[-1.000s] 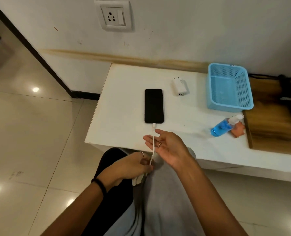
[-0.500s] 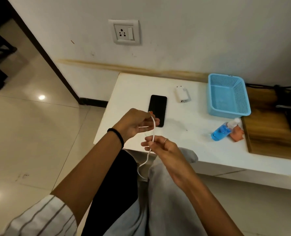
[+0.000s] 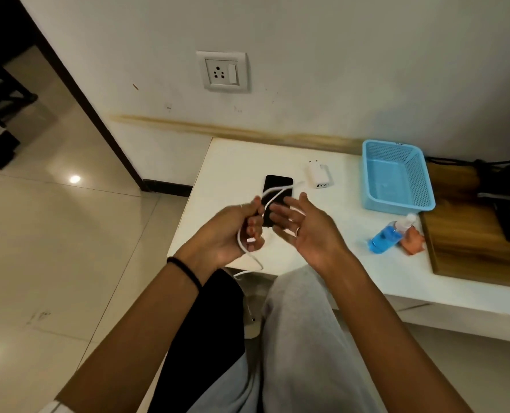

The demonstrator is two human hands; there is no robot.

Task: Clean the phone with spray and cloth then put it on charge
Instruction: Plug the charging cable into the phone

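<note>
A black phone (image 3: 277, 183) lies flat on the white table (image 3: 235, 162), partly hidden behind my hands. My left hand (image 3: 232, 234) grips a looped white charging cable (image 3: 273, 192) above the table's front edge; the loop arcs over the phone. One cable end shows between my left fingers, and a strand hangs down towards my lap. My right hand (image 3: 304, 228) hovers beside it, palm up with fingers spread, holding nothing. A white charger adapter (image 3: 319, 175) rests behind the phone. The blue spray bottle (image 3: 389, 234) lies on its side by an orange cloth (image 3: 413, 241).
A wall socket (image 3: 222, 71) sits above the table. A light blue plastic basket (image 3: 396, 177) stands at the table's right. A wooden surface (image 3: 480, 242) with dark gear adjoins on the right. Tiled floor lies to the left; my legs are under the table's front edge.
My left hand has gathered the cable into a loop and lifted it over the phone. My right hand has let go of the cable and spread its fingers. The camera has tilted up.
</note>
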